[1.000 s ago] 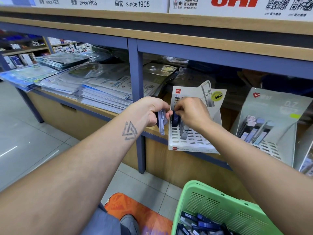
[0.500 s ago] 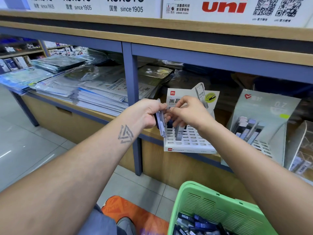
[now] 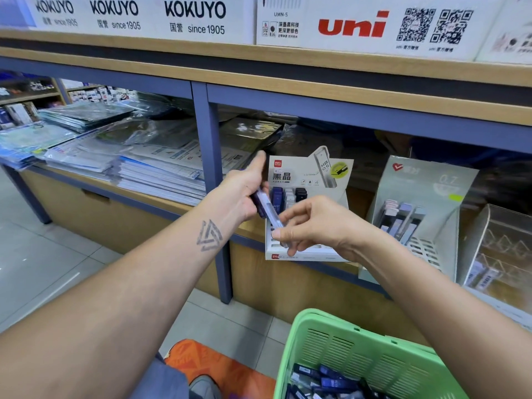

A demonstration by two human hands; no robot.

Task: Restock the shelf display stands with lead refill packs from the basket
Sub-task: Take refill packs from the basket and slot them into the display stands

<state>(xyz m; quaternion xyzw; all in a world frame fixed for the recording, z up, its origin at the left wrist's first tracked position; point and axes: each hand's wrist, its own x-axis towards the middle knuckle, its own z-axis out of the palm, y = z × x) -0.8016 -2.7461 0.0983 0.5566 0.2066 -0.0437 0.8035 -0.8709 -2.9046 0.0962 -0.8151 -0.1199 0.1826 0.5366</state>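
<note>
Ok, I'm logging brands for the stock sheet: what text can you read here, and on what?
"KOKUYO", "since 1905", three times: white header sign.
"uni", "UMN-S": white uni sign; its QR captions are too small.
"deli", "黑晶", "HB 0.5": white display stand.
"0.7", faint: grey-green display stand.
Print on the pack in both hands and on the packs in the green basket: unreadable.

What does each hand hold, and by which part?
Left hand grips several packs by their upper ends; right hand pinches one clear pack's lower end.
</note>
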